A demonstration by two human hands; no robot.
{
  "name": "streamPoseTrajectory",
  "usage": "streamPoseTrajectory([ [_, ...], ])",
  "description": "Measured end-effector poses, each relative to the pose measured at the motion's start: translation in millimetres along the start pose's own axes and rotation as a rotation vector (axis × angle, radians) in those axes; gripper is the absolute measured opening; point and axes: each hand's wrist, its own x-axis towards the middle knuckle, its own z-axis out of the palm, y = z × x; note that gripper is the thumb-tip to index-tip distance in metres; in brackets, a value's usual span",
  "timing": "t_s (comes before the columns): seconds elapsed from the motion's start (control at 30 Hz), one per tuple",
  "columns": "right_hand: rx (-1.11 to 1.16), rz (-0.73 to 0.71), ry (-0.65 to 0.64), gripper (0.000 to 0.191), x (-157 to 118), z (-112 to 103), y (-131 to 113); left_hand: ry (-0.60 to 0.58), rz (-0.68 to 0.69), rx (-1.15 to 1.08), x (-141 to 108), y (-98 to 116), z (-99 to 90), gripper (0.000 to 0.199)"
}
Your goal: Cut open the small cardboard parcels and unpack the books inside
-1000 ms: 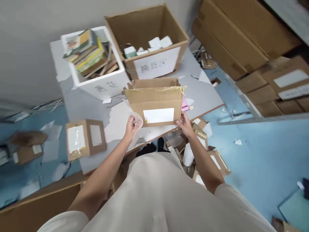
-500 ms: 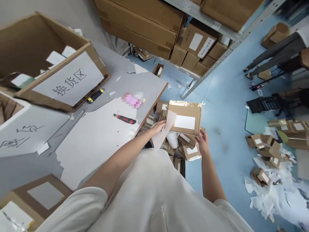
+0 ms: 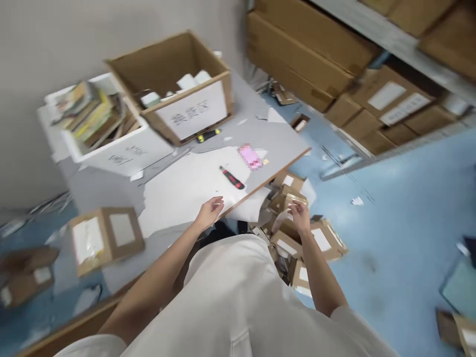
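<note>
My left hand [image 3: 211, 210] is over the front edge of the table [image 3: 275, 134], fingers apart with nothing in them. My right hand [image 3: 299, 213] is right of the table edge, above a pile of cardboard boxes [image 3: 288, 245]; its fingers are closed on a thin whitish sheet [image 3: 280, 219] that hangs down. On the white paper [image 3: 178, 193] covering the table lies a red and black cutter [image 3: 232, 178]. A yellow and black cutter [image 3: 208, 135] rests against the large open carton [image 3: 193, 111]. A blurred pink item [image 3: 250, 156] lies near the table's right corner.
A white bin [image 3: 115, 148] of books stands at the back left, and a taped box [image 3: 121, 233] sits on the table's near left. Shelving [image 3: 357, 166] with cartons fills the upper right. More boxes [image 3: 466, 332] lie on the floor at the lower right.
The view has turned left. The flat cardboard parcel has left my hands and appears on the pile below. My left hand has let go of the thin sheet and moved over the table edge.
</note>
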Motion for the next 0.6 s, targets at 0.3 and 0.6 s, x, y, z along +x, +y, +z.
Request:
streamPoseTrajectory([
  [0.3, -0.366, -0.386, -0.914, 0.031, 36.6, 290.0, -117.3, 1.159, -0.490, -0.357, -135.3, -96.7, -142.7, 0.051],
  [0.6, -0.437, -0.503, -1.490, 0.061, -101.8, 581.6, -186.2, 1.197, -0.676, -0.846, -172.6, -165.3, -202.3, 0.087],
])
